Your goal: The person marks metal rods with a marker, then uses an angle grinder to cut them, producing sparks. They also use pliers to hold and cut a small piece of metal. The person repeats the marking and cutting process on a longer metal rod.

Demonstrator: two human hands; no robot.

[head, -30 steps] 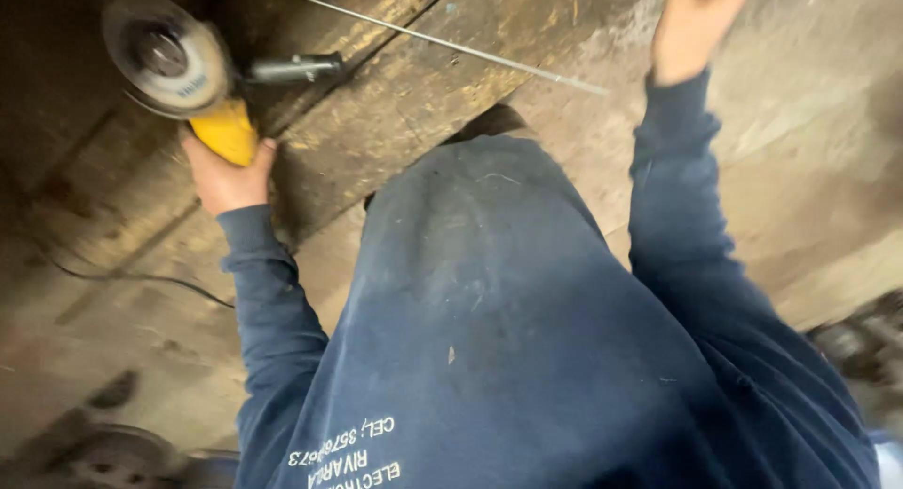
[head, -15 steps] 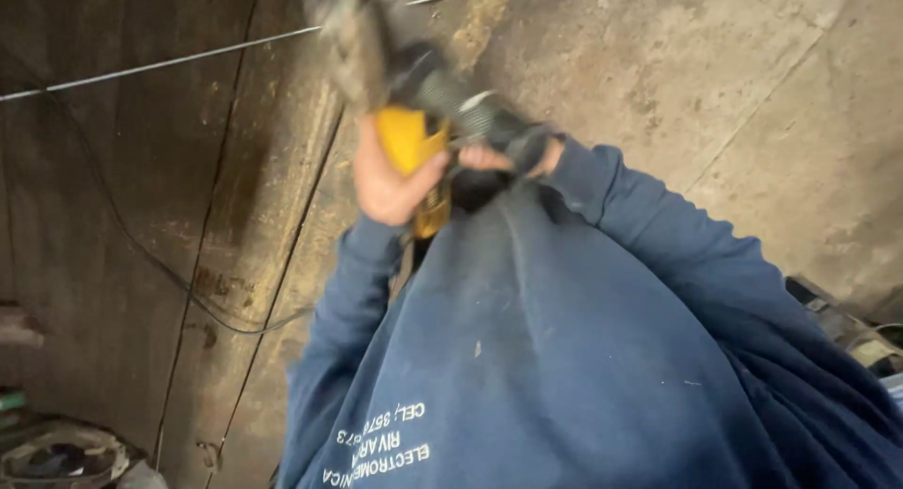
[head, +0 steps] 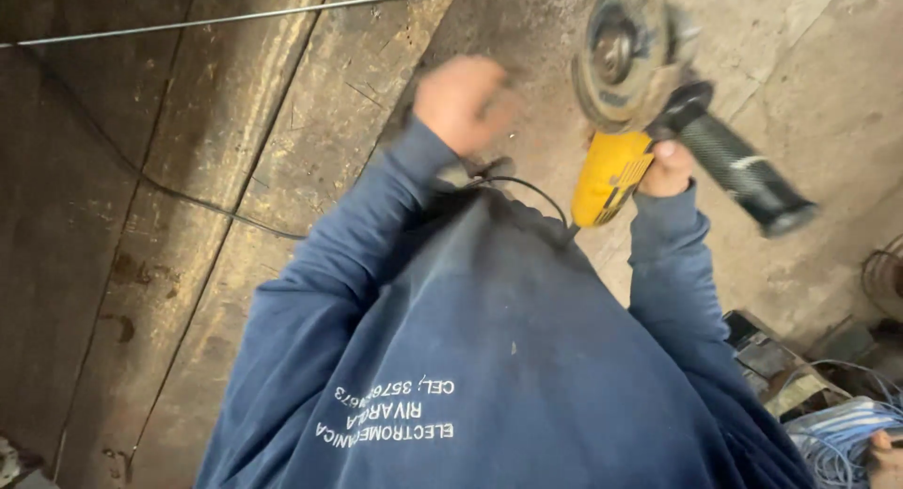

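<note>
My right hand (head: 668, 165) grips the yellow body of an angle grinder (head: 609, 174), held up in front of my chest. Its round disc (head: 611, 56) points away from me, and a black side handle (head: 738, 169) sticks out to the right. The grinder's black cord (head: 527, 186) loops back toward my blue sweatshirt (head: 489, 357). My left hand (head: 461, 99) is raised just left of the grinder, apart from it. It is blurred with motion, its fingers look curled, and nothing shows in it.
Below lie worn wooden planks (head: 282, 150) and a stained concrete floor (head: 828, 66). A thin metal rod (head: 245, 17) crosses the top. A dark cable (head: 188, 197) trails over the planks. Coiled blue wire (head: 847, 433) and metal scraps (head: 771, 357) sit at the lower right.
The grinder went from my left hand, through both hands in the middle, into my right hand alone. My left hand has come off it and swung left. The view shifted.
</note>
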